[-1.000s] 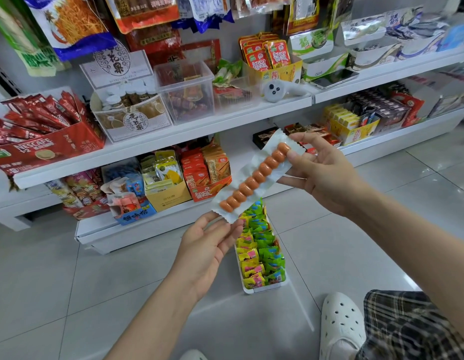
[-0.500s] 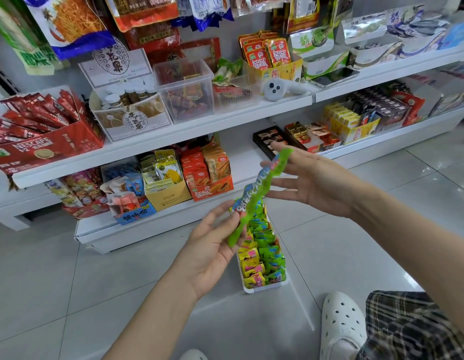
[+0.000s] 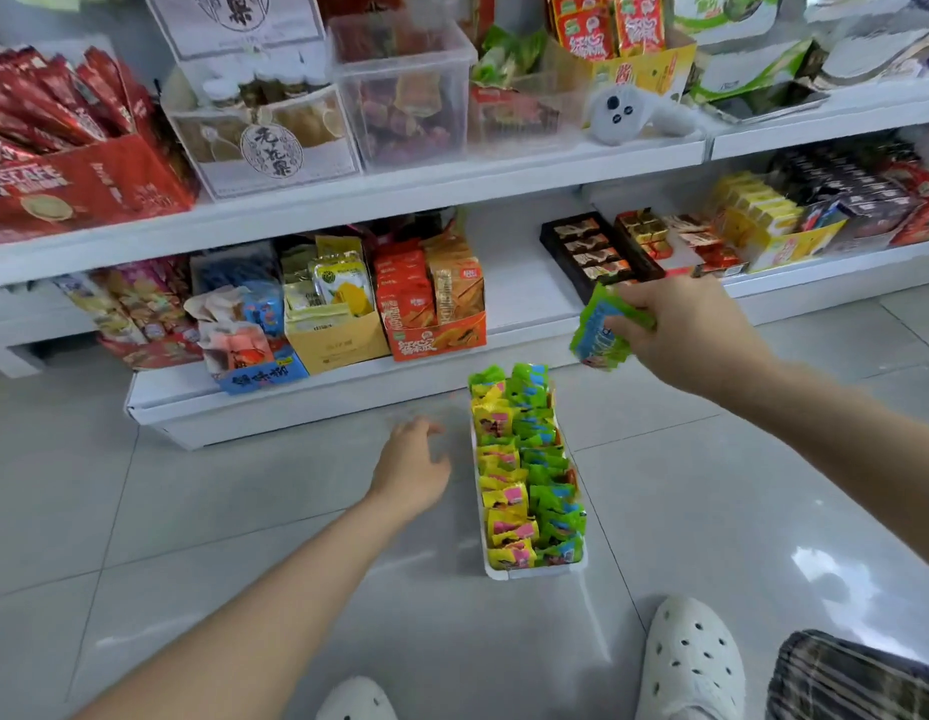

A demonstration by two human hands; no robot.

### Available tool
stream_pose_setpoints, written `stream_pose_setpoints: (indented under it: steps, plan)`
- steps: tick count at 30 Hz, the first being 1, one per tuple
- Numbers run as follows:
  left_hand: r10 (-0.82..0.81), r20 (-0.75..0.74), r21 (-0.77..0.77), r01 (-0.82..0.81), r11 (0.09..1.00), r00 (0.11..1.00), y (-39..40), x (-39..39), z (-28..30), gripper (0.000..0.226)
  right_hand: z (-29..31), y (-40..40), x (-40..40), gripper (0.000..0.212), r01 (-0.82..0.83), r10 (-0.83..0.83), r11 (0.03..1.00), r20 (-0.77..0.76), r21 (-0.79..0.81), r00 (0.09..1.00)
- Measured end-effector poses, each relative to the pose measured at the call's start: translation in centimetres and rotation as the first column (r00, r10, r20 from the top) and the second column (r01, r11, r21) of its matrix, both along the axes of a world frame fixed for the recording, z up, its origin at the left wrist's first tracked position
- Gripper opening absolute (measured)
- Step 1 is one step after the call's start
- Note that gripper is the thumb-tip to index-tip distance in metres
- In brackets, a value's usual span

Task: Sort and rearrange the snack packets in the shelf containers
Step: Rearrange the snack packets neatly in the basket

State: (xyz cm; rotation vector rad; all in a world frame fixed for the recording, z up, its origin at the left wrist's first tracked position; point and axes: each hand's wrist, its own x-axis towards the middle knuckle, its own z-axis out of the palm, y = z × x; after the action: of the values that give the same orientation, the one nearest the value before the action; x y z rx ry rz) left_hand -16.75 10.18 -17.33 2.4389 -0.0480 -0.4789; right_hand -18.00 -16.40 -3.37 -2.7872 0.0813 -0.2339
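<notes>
A: Holding a green packet (image 3: 605, 328) in the right hand (image 3: 685, 335), fingers curled round its top edge, up off the floor just in front of the bottom shelf (image 3: 316, 392). Prob held there to drop it into the tray (image 3: 535, 570) below.

B: And the left hand (image 3: 413, 467)?

A: Empty, fingers loose & spread, hovering over the floor tiles (image 3: 192, 501) just left of the tray, not touching it as far as I can tell. Hands well apart. Looks ready to steady the tray, but that's a guess.

B: Tray itself?

A: Long white one on the floor, running near to far, far end close to the shelf base. Two rows inside: yellow packets (image 3: 504, 511) left, green packets (image 3: 553, 506) right, stood on edge & packed tight. So the held one likely belongs in the right row.

B: Room for it?

A: Rows look full; far end seems the only opening, can't tell for sure.
</notes>
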Motion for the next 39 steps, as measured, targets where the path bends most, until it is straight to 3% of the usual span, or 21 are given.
stream_pose_setpoints:
  steps: [5, 9, 17, 20, 22, 26, 29, 32, 35, 39]
  plan:
    - [-0.343, -0.025, 0.096, 0.344, 0.934, 0.939, -3.0, 1.7, -4.2, 0.049, -4.0, 0.1, 2.6, 0.015, -0.024, 0.027, 0.999, -0.068, 0.044, 0.997]
    - [-0.414, -0.038, 0.142, 0.415, 0.899, 0.909, -5.6, 3.3, -6.2, 0.065, -6.5, 1.4, 3.8, 0.018, -0.021, 0.033, 0.992, -0.096, 0.121, 0.995]
    - [-0.467, -0.012, 0.079, 0.466, 0.881, 0.884, -3.4, 0.9, -9.2, 0.06, -10.7, 3.9, 4.8, 0.02, -0.019, 0.056, 0.967, -0.141, 0.254, 0.988]
    - [-0.487, -0.003, 0.086, 0.486, 0.87, 0.873, -2.7, 0.4, -9.2, 0.063, -11.8, 5.5, 4.7, 0.013, -0.062, 0.094, 0.98, -0.163, 0.19, 0.982]
    - [-0.504, -0.007, 0.108, 0.501, 0.858, 0.864, -2.7, 0.4, -9.0, 0.065, -13.1, 6.2, 4.5, 0.022, -0.116, 0.139, 0.986, -0.198, 0.123, 0.97]
    - [-0.512, -0.017, 0.13, 0.509, 0.851, 0.859, -2.4, 0.3, -9.2, 0.067, -17.1, 7.0, 4.9, 0.025, -0.21, 0.21, 0.977, -0.345, 0.037, 0.915]
    - [-0.487, 0.032, 0.098, 0.482, 0.871, 0.873, -2.3, 0.4, -9.6, 0.066, -19.9, 8.1, 4.9, 0.027, -0.241, 0.169, 0.964, -0.44, -0.113, 0.882]
    - [-0.486, 0.055, 0.079, 0.482, 0.873, 0.872, -2.0, 0.6, -9.9, 0.066, -20.5, 8.6, 5.2, 0.03, -0.19, 0.093, 0.959, -0.399, -0.209, 0.912]
    - [-0.465, 0.042, 0.034, 0.463, 0.885, 0.885, -1.5, 1.0, -9.9, 0.062, -19.8, 7.9, 6.1, 0.028, -0.078, 0.029, 0.986, -0.316, -0.146, 0.948]
    - [-0.461, 0.073, -0.036, 0.464, 0.885, 0.885, -1.3, 1.6, -10.0, 0.057, -20.6, 8.5, 6.1, 0.023, -0.211, 0.111, 0.947, -0.368, -0.243, 0.923]
